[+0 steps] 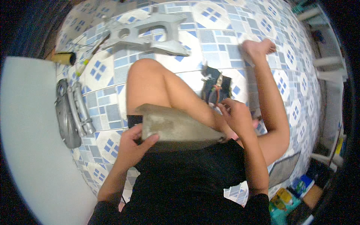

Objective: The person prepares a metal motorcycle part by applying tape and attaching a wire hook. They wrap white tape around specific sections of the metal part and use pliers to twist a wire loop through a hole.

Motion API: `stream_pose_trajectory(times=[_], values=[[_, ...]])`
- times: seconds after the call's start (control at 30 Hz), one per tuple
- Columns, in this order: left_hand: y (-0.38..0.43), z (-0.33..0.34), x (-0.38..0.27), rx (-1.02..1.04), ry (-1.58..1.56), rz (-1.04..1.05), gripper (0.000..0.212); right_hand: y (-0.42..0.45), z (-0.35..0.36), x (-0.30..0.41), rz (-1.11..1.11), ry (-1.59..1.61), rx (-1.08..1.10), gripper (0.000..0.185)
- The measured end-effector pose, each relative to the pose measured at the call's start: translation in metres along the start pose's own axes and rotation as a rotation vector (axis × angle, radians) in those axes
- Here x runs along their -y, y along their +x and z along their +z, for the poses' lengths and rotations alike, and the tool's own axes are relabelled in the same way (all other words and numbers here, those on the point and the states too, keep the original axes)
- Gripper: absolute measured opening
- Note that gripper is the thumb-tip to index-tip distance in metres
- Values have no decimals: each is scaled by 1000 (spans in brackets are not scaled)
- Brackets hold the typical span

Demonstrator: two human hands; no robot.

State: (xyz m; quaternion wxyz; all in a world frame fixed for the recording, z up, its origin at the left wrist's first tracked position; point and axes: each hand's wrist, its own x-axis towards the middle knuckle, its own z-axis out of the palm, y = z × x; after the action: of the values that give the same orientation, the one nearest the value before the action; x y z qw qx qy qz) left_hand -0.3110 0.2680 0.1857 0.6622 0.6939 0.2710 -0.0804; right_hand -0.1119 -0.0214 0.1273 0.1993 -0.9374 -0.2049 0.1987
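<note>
A worn grey-beige tapered metal part (180,126) rests across my lap, its broad end to the left and its narrow end to the right. My left hand (137,142) grips that broad end, thumb on the top face and fingers underneath. Beyond my bent leg, my right hand (236,112) reaches to the near edge of a black tool pouch or cloth (211,77). A tool with orange-red handles, perhaps pliers (217,91), lies on it. Blur hides whether the curled right fingertips hold anything.
A grey cast swingarm-like frame (171,28) lies on the tiled floor ahead. Left are silver metal tubes (80,109), a dark grey cover (66,118), a yellow tube (66,58) and a yellow-green-handled tool (82,67). Bottles (284,197) and a dark mat (284,170) are right.
</note>
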Motion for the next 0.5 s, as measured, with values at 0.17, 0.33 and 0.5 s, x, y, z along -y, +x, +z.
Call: stream_pose_trajectory(times=[0.17, 0.33, 0.5], values=[[6, -14, 6, 66, 120, -7, 26, 7, -1, 38, -34, 125, -13, 29], [28, -51, 3, -194, -9, 82, 24, 12, 15, 42, -7, 137, 38, 35], [99, -134, 18, -455, 420, 240, 32, 23, 16, 68, -50, 368, -72, 16]])
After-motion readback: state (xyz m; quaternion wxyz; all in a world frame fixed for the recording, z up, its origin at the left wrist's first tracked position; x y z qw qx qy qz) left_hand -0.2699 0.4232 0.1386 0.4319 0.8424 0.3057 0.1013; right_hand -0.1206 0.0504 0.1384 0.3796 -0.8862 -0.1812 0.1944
